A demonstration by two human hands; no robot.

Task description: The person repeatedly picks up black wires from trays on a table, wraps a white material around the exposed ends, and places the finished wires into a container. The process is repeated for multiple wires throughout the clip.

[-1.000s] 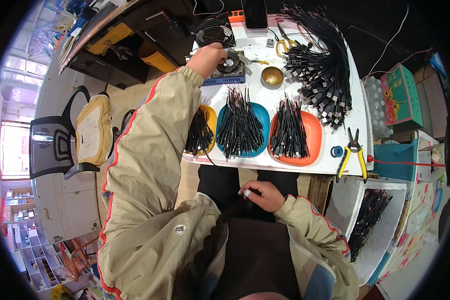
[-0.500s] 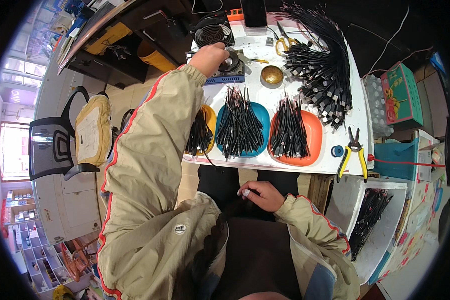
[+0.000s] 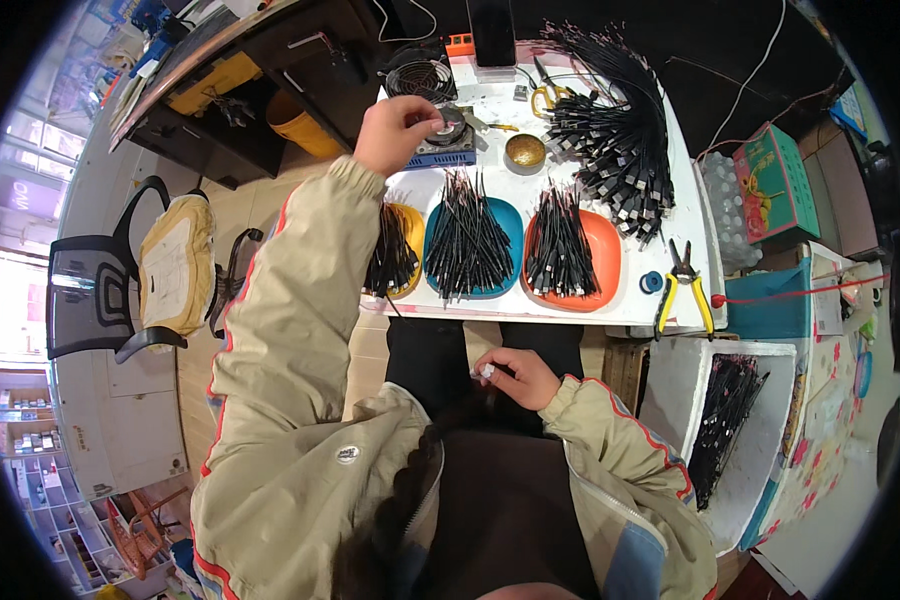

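Observation:
My left hand (image 3: 398,135) reaches out over the table's far left, beside a small blue-sided device with a round dark top (image 3: 455,138). Its thumb and fingertips are pinched together; whatever lies between them is too small to make out. Above my lap, my right hand (image 3: 523,378) is curled closed, with white patches at the fingertips. Whether it holds anything cannot be seen. Short black cables fill a yellow tray (image 3: 413,225), a blue tray (image 3: 515,235) and an orange tray (image 3: 607,262) along the near edge.
A thick bundle of black USB cables (image 3: 625,150) lies at the far right, near a gold bowl (image 3: 525,152). Yellow-handled pliers (image 3: 684,290) rest at the right corner. A white foam box (image 3: 770,440) with cables stands below; a fan (image 3: 417,78) sits behind the device.
My left hand has drawn back slightly toward the left, away from the device's top. My right hand stays over my lap. The whole view has shifted a little.

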